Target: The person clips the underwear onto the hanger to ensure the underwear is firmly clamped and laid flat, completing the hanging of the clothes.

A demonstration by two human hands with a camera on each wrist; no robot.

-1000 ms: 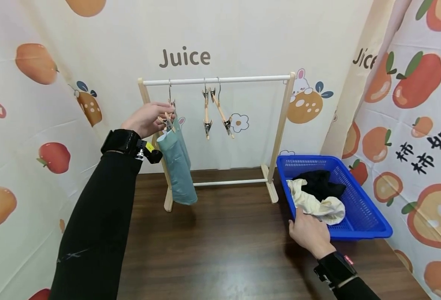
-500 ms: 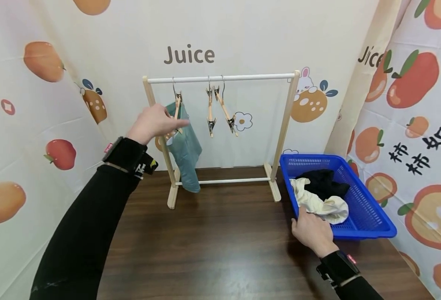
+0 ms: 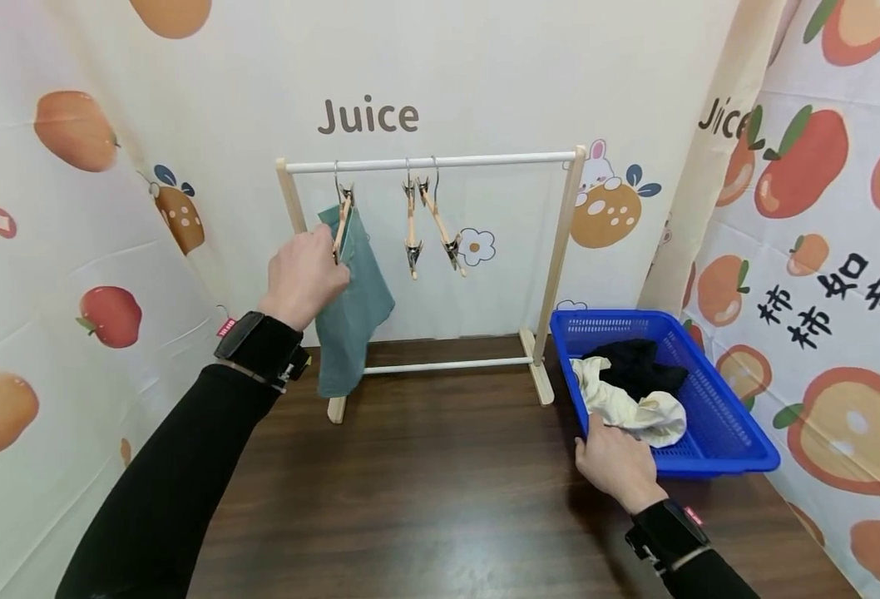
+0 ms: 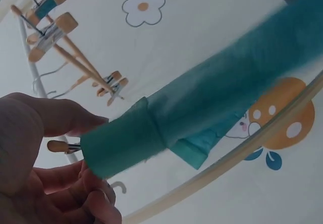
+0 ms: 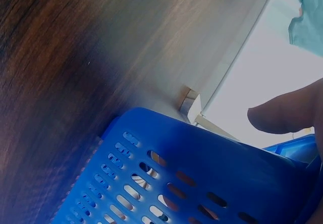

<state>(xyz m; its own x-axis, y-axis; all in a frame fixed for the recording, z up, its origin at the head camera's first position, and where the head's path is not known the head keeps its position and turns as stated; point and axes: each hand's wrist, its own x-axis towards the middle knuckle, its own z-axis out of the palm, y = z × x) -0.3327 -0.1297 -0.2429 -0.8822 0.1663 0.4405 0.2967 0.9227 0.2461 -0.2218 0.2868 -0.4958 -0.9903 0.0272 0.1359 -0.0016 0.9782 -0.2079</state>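
Note:
A teal garment [image 3: 353, 299] with a folded, stitched band hangs at the left of a small rack, from a wooden clip hanger [image 3: 343, 218]. My left hand [image 3: 305, 279] is at the garment's near top corner. In the left wrist view the thumb and curled fingers [image 4: 98, 196] hold the band [image 4: 121, 146], and one clip end pokes out between them. My right hand [image 3: 620, 466] grips the near left rim of a blue plastic basket [image 3: 717, 462]. Its thumb [image 5: 282, 110] lies over the rim in the right wrist view; the other fingers are mostly hidden.
The rack has a white top bar [image 3: 500, 158] and wooden legs [image 3: 560, 258]. Two more wooden clip hangers [image 3: 412, 225] hang mid-bar, tilted differently. Inside the basket lie a cream cloth [image 3: 635, 412] and a black cloth [image 3: 638, 368]. Printed curtains surround the brown table [image 3: 425, 482].
My left hand let go near the hanger's clip, swung outward with fingers spread, then came back to hold the garment's near corner. The garment has turned on its hanger. My right hand stays put.

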